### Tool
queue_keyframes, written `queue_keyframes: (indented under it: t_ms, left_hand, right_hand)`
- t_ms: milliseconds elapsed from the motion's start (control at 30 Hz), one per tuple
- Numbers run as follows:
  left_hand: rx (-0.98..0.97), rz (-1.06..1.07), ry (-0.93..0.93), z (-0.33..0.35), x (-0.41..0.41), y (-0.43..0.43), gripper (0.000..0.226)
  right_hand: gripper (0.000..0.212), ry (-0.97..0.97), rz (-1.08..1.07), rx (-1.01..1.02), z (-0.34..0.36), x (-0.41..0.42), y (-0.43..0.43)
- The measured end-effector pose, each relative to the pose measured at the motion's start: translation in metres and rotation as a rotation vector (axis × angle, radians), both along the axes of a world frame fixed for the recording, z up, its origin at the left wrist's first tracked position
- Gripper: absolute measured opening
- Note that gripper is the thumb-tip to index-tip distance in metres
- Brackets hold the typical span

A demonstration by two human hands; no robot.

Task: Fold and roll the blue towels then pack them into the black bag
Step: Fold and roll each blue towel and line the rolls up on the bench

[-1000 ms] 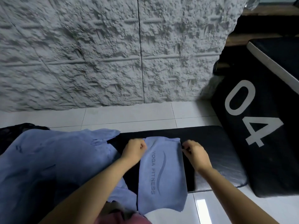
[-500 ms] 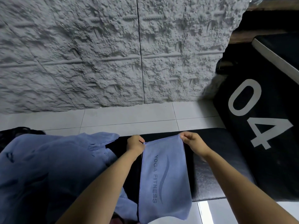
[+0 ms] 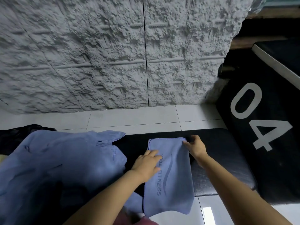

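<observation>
A folded blue towel (image 3: 174,174) printed "YOGA FITNESS" lies lengthwise on a black padded bench (image 3: 215,143), its near end hanging over the bench's front edge. My left hand (image 3: 146,166) lies flat on the towel's left side, fingers straight, pressing it down. My right hand (image 3: 194,146) touches the towel's far right corner with its fingertips. A heap of loose blue towels (image 3: 53,168) covers the bench's left part. A dark edge of the black bag (image 3: 14,135) shows behind that heap at the far left, mostly hidden.
A big black box (image 3: 263,127) marked "04" stands right of the bench. White floor tiles (image 3: 133,117) run between the bench and a rough grey stone wall (image 3: 113,54).
The towel, held up by its far corners before, now lies flat on the bench. My left hand let go and slid down onto the towel's left side; my right hand stays at the far corner.
</observation>
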State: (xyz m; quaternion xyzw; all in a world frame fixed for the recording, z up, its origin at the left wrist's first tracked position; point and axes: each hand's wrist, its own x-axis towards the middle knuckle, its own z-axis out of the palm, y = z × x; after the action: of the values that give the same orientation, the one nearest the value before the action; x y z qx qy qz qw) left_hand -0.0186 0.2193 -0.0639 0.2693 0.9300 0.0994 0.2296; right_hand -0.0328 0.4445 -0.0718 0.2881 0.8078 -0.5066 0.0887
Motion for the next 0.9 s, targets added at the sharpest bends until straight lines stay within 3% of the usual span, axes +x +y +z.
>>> queue_keyframes:
  t_ms: [133, 367, 433, 567, 600, 733, 900]
  left_hand:
    - [-0.033, -0.010, -0.016, 0.002, -0.001, -0.002, 0.051]
    - [-0.050, -0.026, -0.043, 0.006, -0.010, -0.010, 0.049]
    - [-0.070, -0.018, -0.039, 0.007, -0.005, -0.006, 0.053]
    - [-0.087, -0.036, 0.058, 0.006, 0.020, -0.006, 0.068]
    - [-0.089, -0.061, 0.073, 0.004, 0.025, -0.008, 0.071]
    - [-0.172, -0.138, -0.007, -0.004, 0.027, -0.014, 0.089]
    - [-0.212, -0.074, 0.071, -0.015, 0.000, -0.008, 0.086]
  right_hand:
    - [0.025, 0.026, 0.019, -0.052, -0.006, -0.013, -0.010]
    - [0.054, 0.122, -0.069, -0.295, 0.000, -0.026, 0.003]
    - [0.059, 0.149, 0.065, -0.129, 0.010, -0.016, 0.003]
    - [0.052, 0.273, 0.619, 0.719, 0.003, 0.045, -0.013]
    - [0.052, 0.282, 0.739, 0.826, -0.004, 0.065, -0.018]
    - [0.062, 0.089, 0.935, 0.942, -0.037, 0.118, -0.027]
    - [0.073, -0.020, 0.826, 0.955, -0.051, 0.083, -0.037]
